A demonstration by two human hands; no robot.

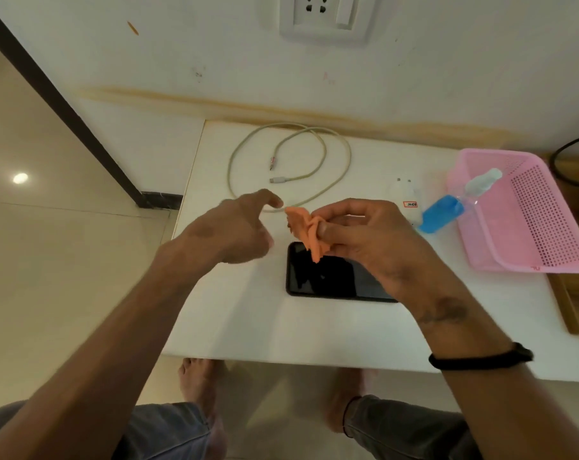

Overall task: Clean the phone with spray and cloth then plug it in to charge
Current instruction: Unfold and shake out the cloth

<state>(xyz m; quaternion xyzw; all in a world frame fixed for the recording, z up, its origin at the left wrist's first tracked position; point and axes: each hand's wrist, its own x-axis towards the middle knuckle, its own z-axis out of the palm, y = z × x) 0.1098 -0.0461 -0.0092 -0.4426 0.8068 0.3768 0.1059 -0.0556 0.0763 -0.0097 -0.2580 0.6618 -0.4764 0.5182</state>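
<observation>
A black phone (pixel 327 277) lies flat, screen up, in the middle of the white table (pixel 248 320). My right hand (pixel 361 237) hovers over its upper edge, pinching a crumpled orange cloth (pixel 306 232) that hangs just above the screen. My left hand (pixel 238 227) is beside the cloth to the left, fingers spread, holding nothing. A coiled beige charging cable (pixel 289 161) rests at the back of the table. A white charger plug (pixel 405 194) lies to the right of it. The spray bottle (pixel 447 207) with blue liquid leans on the pink basket's rim.
A pink plastic basket (pixel 527 220) stands at the table's right side. A white wall socket (pixel 327 18) is on the wall above the table. My bare feet and knees show below the table's front edge.
</observation>
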